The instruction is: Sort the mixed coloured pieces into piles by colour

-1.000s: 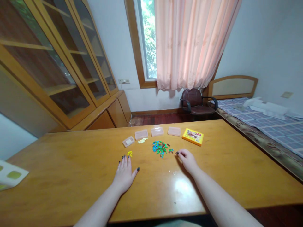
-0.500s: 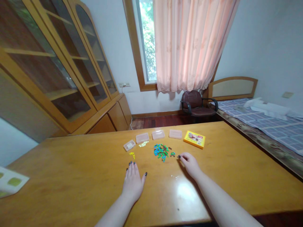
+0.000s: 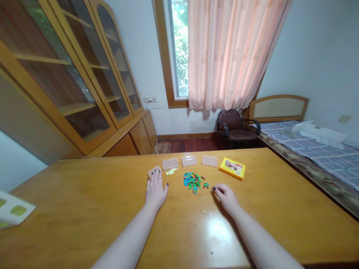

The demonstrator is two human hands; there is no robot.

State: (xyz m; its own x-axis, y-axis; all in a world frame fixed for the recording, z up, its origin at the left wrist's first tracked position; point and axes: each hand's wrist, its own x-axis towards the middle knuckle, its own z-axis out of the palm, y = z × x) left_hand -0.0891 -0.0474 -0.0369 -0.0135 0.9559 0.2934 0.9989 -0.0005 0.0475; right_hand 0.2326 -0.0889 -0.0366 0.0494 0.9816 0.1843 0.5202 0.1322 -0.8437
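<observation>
My left hand (image 3: 155, 191) lies flat on the wooden table (image 3: 84, 201), fingers stretched out, fingertips touching a small clear plastic box (image 3: 153, 171). It covers the spot where small yellow pieces lay. My right hand (image 3: 226, 195) rests right of a pile of small blue, green and brown pieces (image 3: 192, 180), fingers curled in a pinch near a dark piece; what they hold is too small to name. Pale yellow pieces (image 3: 171, 171) lie beside the left hand.
Three more clear boxes (image 3: 189, 161) stand in a row behind the pile, with a yellow packet (image 3: 232, 168) to their right. A white and green object (image 3: 12, 209) lies at the table's left edge. Cabinet, chair (image 3: 234, 126) and bed stand beyond.
My left hand slid forward across the table, over the small yellow pieces, up to the leftmost clear box. My right hand stayed by the coloured pile.
</observation>
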